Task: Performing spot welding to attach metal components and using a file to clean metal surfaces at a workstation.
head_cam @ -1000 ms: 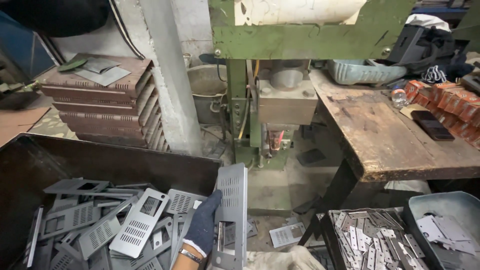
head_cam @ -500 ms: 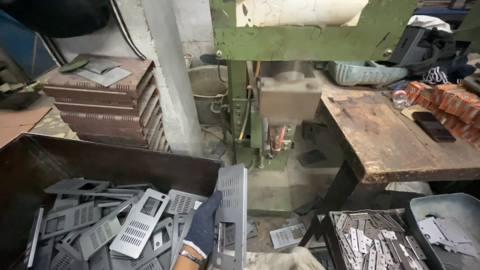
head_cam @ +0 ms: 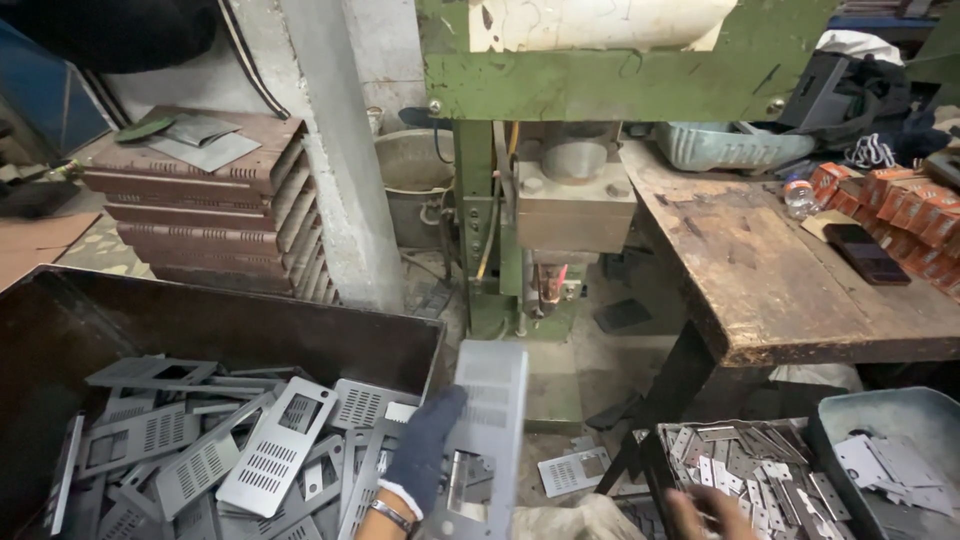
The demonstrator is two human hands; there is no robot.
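Near centre: the left hand (head_cam: 425,452), in a dark glove, is clamped on the left edge of a perforated grey metal plate (head_cam: 485,430), held upright above the right rim of a large dark bin (head_cam: 250,330). The bin, at near left, holds a loose heap of similar stamped plates (head_cam: 230,450). Near right: the bare right hand (head_cam: 712,512), only partly in view at the bottom edge, rests with fingers spread over small metal pieces in a dark tray (head_cam: 740,470); whether it grips any cannot be told. A grey tub (head_cam: 890,450) with more pieces stands just beside the tray. Far centre: a green press machine (head_cam: 560,150). Right: a worn wooden table (head_cam: 780,280) carrying orange boxes (head_cam: 900,200). Far left: a stack of brown louvred panels (head_cam: 210,220).
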